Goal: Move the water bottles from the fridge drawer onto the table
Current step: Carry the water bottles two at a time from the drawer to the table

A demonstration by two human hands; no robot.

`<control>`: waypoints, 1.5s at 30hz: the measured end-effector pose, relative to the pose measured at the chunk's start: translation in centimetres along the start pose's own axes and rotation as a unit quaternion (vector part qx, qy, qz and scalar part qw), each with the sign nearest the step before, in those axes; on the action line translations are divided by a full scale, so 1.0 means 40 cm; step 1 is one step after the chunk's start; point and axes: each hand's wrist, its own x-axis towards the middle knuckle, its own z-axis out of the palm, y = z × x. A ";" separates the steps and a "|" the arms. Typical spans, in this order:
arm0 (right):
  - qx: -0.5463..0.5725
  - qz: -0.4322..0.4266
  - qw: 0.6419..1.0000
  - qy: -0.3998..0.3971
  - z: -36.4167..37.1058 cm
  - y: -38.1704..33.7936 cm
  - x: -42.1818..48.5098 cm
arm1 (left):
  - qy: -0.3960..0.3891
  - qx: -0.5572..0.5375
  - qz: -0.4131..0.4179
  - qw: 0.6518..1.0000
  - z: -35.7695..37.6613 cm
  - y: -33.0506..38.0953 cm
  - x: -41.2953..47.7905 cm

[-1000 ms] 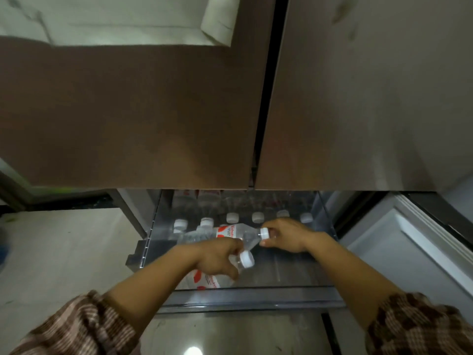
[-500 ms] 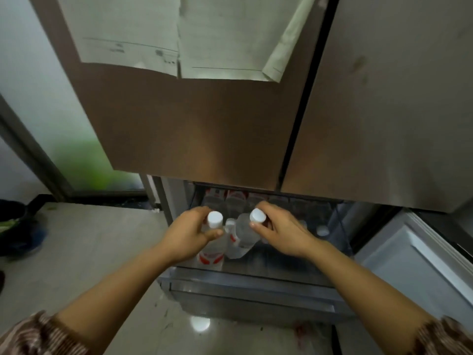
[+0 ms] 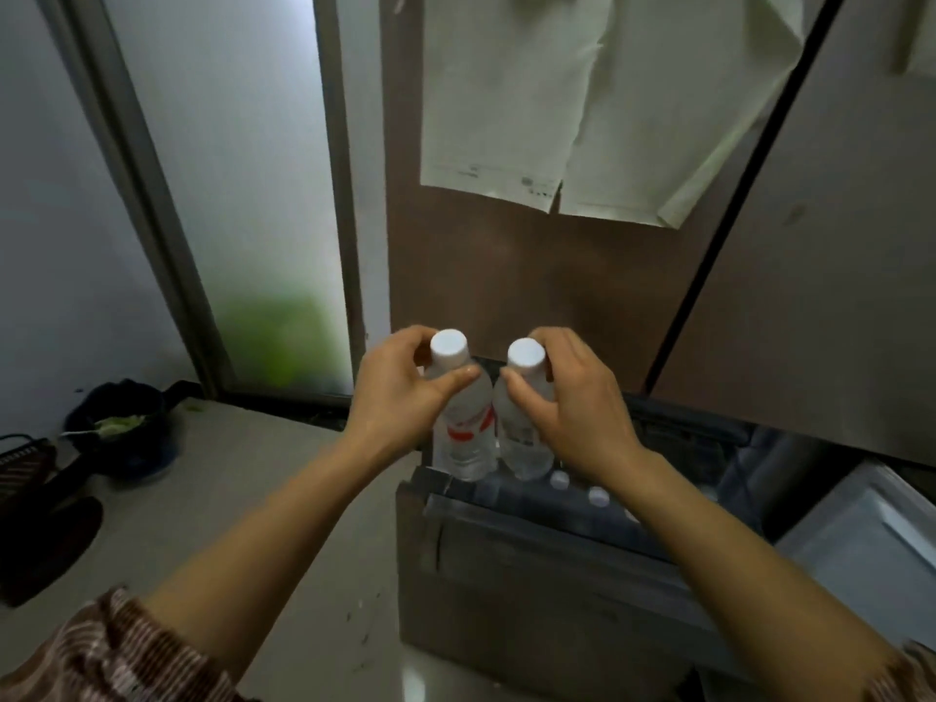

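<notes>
My left hand (image 3: pixel 400 392) grips the neck of a clear water bottle (image 3: pixel 463 438) with a white cap and a red label. My right hand (image 3: pixel 572 402) grips the neck of a second clear bottle (image 3: pixel 524 448) with a white cap. Both bottles hang upright, side by side, just above the left end of the open fridge drawer (image 3: pixel 506 564). Several more white bottle caps (image 3: pixel 559 479) show inside the drawer below my right wrist.
The brown fridge doors (image 3: pixel 532 296) rise behind the bottles, with paper sheets (image 3: pixel 582 108) stuck on them. Left of the fridge is a frosted glass door (image 3: pixel 228 195). On the floor at the left lie a dark bowl (image 3: pixel 121 428) and dark objects (image 3: pixel 45 539).
Both hands have lifted the two bottles up out of the drawer and turned them upright. The view has tilted up and to the left.
</notes>
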 end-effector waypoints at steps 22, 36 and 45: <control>0.144 -0.135 0.940 -0.277 0.561 -0.925 -0.087 | 0.066 0.280 -0.133 0.948 -0.959 -0.415 -0.555; 0.152 -0.384 0.818 -0.400 1.064 -1.593 -0.028 | 0.142 0.393 -0.279 0.864 -1.610 -0.725 -0.824; 0.150 -0.448 0.765 -0.438 1.387 -2.017 0.070 | 0.118 0.387 -0.366 0.838 -2.025 -0.927 -0.857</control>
